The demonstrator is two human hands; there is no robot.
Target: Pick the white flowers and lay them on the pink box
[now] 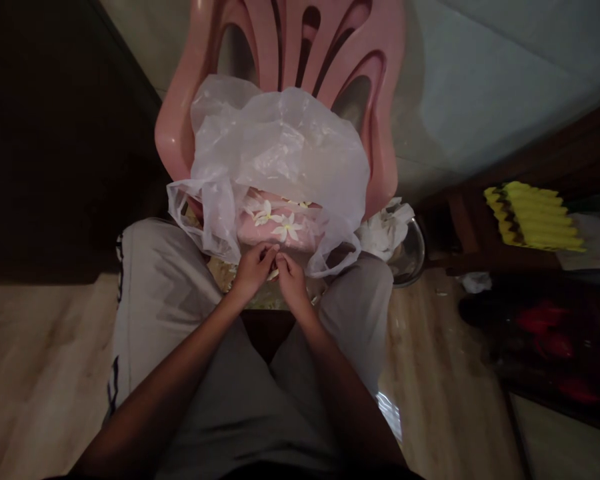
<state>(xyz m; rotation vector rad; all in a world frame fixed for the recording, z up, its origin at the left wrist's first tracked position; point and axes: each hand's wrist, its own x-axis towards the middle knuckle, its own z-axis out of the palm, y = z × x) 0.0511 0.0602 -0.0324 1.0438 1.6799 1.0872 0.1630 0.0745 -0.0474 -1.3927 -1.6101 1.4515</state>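
Observation:
My left hand and my right hand meet at the fingertips between my knees. Both are closed in a pinch; a small pale bit shows between them, too small to name. Just beyond them lies a pink bundle with white and yellow flowers, partly inside a clear plastic bag. The bag's loose handles hang on either side of the bundle. Below my hands, a container with pale yellowish pieces shows in part; its contents are too dim to make out.
A pink plastic chair stands in front of me under the bag. To its right is a metal bowl with crumpled white plastic. Farther right lie a yellow ridged stack and a dark heap with red patches. A dark panel rises at left.

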